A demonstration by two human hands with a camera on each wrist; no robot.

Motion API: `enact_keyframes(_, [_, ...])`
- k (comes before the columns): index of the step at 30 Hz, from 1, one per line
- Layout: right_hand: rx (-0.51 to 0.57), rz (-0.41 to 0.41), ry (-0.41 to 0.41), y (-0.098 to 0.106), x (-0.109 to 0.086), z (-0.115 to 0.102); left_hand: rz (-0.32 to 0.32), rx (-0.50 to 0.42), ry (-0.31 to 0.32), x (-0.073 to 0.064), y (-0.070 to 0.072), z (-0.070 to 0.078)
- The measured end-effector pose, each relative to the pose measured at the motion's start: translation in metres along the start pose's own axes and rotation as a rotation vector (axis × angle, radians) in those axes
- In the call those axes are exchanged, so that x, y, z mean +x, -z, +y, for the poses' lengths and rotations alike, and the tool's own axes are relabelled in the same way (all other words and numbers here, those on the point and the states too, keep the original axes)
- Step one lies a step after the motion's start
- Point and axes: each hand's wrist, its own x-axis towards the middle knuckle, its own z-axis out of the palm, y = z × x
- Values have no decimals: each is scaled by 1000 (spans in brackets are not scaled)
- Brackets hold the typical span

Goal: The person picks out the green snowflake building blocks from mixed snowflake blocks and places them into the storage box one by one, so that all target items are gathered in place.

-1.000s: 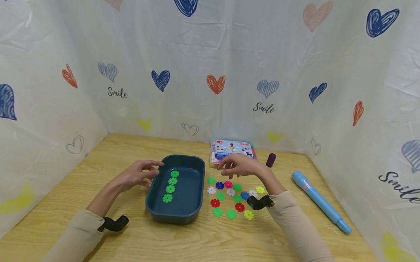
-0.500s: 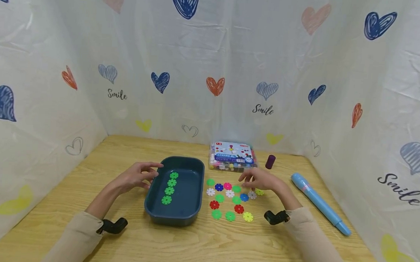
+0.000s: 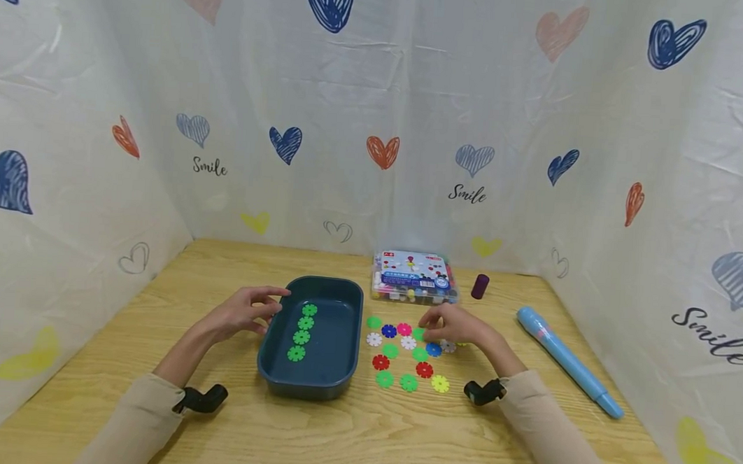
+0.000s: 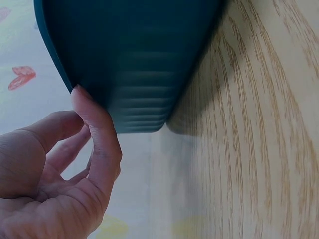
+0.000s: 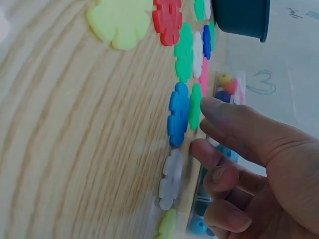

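Note:
My left hand [image 3: 241, 311] is at the left wall of the dark teal tray [image 3: 333, 360]. In the left wrist view one fingertip touches the tray's rim [image 4: 56, 62], with the fingers loosely bent. Several green flower-shaped discs [image 3: 301, 337] lie in a line inside the tray. My right hand [image 3: 455, 325] hovers low over the loose discs, its fingertips by a green flower-shaped disc [image 3: 419, 334]. In the right wrist view the thumb is close to that green disc [image 5: 195, 107]; a gap shows between thumb and fingers. Whether the thumb touches the disc, I cannot tell.
Several flower-shaped discs, including a red one [image 3: 424, 369] and a yellow one [image 3: 440, 383], lie right of the tray. A clear box of beads [image 3: 414, 278] stands behind them. Near it is a purple cylinder [image 3: 479, 287]; a light-blue pen-shaped object [image 3: 569, 361] lies at the right.
My right hand has moved from in front of the bead box, right and down, then slightly left to the green disc. The left hand has stayed at the tray's rim.

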Motion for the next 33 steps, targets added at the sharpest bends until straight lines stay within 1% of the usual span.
enact_keyframes(3, [-5,1,3,-3,3,-1,0,-1,1,0,0,1])
enact_keyframes(10, [-11,5,-51,-3,7,-3,-2,-4,2,1,0,2])
enact_keyframes(16, [26,-8,-91,0,9,-6,-4,-3,-2,2,1,4])
enact_keyframes(22, [83,-5,-129,-3,10,-4,3,-1,4,0,0,3])
enact_keyframes(27, [85,14,-116,-5,9,-3,-4,-9,0,-1,0,1])
enact_keyframes(33, [45,23,-72,-4,8,-1,-7,-8,-9,-1,0,1])
